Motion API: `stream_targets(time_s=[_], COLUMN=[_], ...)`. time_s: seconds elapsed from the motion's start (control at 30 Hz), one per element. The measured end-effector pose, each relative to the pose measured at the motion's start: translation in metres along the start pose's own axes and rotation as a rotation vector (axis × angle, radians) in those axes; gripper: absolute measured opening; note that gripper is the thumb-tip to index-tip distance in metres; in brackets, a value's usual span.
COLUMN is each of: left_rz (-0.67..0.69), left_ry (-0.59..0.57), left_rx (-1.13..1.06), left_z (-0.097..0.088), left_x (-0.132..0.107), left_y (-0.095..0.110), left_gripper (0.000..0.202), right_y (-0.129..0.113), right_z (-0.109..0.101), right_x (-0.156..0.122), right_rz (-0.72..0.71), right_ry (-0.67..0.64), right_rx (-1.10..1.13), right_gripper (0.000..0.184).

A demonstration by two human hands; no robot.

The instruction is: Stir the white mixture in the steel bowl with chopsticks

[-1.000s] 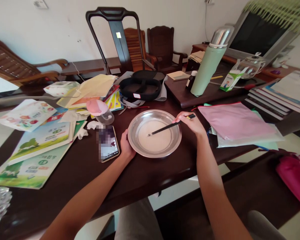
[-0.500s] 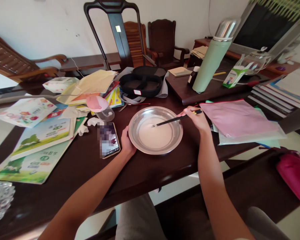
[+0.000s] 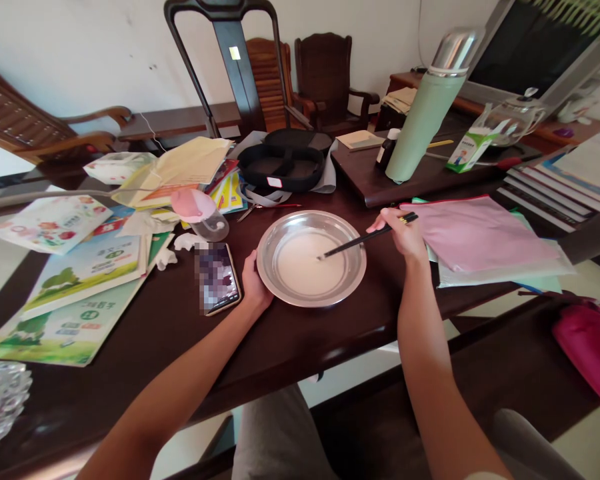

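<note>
A round metal bowl [image 3: 350, 290] stands on the dark table, holding a pale, milky liquid [image 3: 307, 267]. My left hand [image 3: 256, 283] grips the bowl's left rim, with the thumb at the edge and the fingers hidden beneath or behind it. In my right hand [image 3: 403, 232] is a pair of black chopsticks [image 3: 363, 237], held closed together and slanting down to the left. Their tips dip into the liquid right of the bowl's middle. A phone [image 3: 221, 280] with a partly blurred screen lies just left of my left hand.
Left are workbooks [image 3: 87, 267], a tissue pack [image 3: 55, 223], a pink-lidded cup [image 3: 200, 213] and crumpled tissues. Behind the bowl sits a black case [image 3: 280, 170]. A green thermos [image 3: 425, 127] stands on a raised board. To the right lies a pink pouch [image 3: 480, 237]; a glass dish [image 3: 3, 403] is lower left.
My right hand and the chopsticks have shifted a little to the right, the tips moving through the liquid. The left hand stays on the bowl.
</note>
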State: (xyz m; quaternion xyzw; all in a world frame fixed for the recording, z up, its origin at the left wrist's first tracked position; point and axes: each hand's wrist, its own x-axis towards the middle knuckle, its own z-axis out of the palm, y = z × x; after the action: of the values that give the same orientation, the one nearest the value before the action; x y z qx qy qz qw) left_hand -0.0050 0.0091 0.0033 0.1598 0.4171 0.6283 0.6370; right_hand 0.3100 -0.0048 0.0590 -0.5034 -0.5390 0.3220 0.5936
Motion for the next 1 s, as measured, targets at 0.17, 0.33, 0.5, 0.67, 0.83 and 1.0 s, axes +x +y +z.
stream_targets(time_s=[0.17, 0.33, 0.5, 0.67, 0.83, 1.0], left_rz=[0.006, -0.009, -0.008, -0.003, -0.010, 0.003], left_ry=[-0.008, -0.010, -0.010, -0.011, -0.009, -0.005], left_rx=[-0.003, 0.000, 0.008, 0.019, 0.014, -0.007], left_z=[-0.001, -0.002, -0.003, -0.001, -0.001, -0.001], left_x=[0.000, 0.001, 0.002, 0.000, 0.000, 0.000], left_y=[0.000, 0.000, 0.000, 0.000, 0.001, 0.000], left_gripper=[0.026, 0.025, 0.029, 0.029, 0.026, 0.025], right_y=[-0.005, -0.002, -0.002, -0.005, 0.000, -0.005], right_z=[0.011, 0.004, 0.003, 0.011, 0.001, 0.011], right_x=[-0.001, -0.001, -0.002, -0.001, -0.002, -0.001], right_rz=[0.023, 0.000, -0.001, 0.005, -0.010, 0.018], right_ry=[-0.240, -0.027, -0.137, -0.164, -0.064, -0.249], right_rx=[-0.008, -0.006, 0.013, -0.025, 0.003, -0.006], right_gripper=[0.054, 0.053, 0.054, 0.052, 0.056, 0.052])
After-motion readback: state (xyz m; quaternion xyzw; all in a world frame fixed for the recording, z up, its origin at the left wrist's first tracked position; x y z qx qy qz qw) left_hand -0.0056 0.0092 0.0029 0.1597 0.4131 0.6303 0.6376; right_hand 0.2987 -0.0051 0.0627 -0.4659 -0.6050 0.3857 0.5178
